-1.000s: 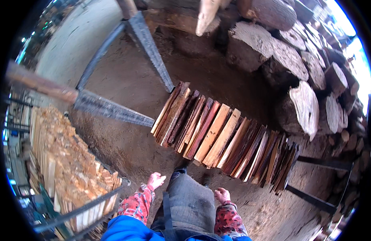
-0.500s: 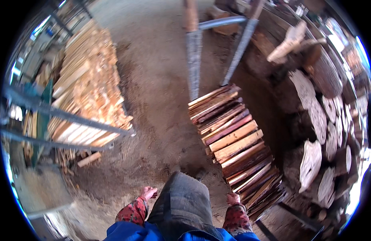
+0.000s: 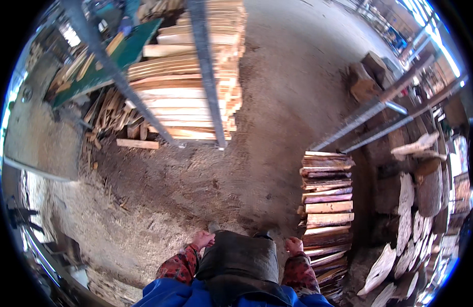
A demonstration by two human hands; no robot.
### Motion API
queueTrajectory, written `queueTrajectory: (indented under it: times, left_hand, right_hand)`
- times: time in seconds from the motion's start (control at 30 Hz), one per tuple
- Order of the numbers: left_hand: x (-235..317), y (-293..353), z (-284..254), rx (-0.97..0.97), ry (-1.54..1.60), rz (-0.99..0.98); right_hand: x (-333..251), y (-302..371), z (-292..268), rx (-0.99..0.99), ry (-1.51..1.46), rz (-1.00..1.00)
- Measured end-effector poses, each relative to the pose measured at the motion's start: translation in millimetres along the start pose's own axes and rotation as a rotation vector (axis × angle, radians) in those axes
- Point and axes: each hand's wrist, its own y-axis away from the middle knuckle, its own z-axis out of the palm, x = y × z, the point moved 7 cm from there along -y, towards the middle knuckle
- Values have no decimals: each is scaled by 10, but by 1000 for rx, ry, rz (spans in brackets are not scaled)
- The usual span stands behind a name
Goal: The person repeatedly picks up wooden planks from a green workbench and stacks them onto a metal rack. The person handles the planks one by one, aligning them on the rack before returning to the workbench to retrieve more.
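My left hand hangs at the left side of my dark apron, fingers curled in and nothing visible in them. On the apron's other side is my right hand, also curled and seemingly bare of any object. Close beside the right hand runs a long stack of split wood slats, reddish and pale, laid crosswise; the hand looks apart from it. Farther off at the upper left stands a tall stack of pale split boards, between metal uprights.
Rough logs and bark slabs pile up on the right. Slanting metal posts rise at the far end of the reddish stack. A green table holds boards at the upper left. A loose board lies on the dirt floor.
My view has swung left, so the pale board stack now sits nearer the middle and the reddish stack farther right. Both hands stay low beside the apron, still curled.
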Motion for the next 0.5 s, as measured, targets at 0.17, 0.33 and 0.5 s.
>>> queueTrajectory:
  times: [0.17, 0.33, 0.5]
  left_hand:
    - [-297, 336, -939, 157, 309, 44]
    - [-615, 456, -1651, 293, 580, 119]
    - [-628, 608, -1967, 365, 752, 146]
  right_hand:
    - [-703, 171, 911, -152, 98, -99]
    - [-1242, 313, 1645, -269, 167, -51]
    - [-1945, 138, 2260, -349, 438, -144]
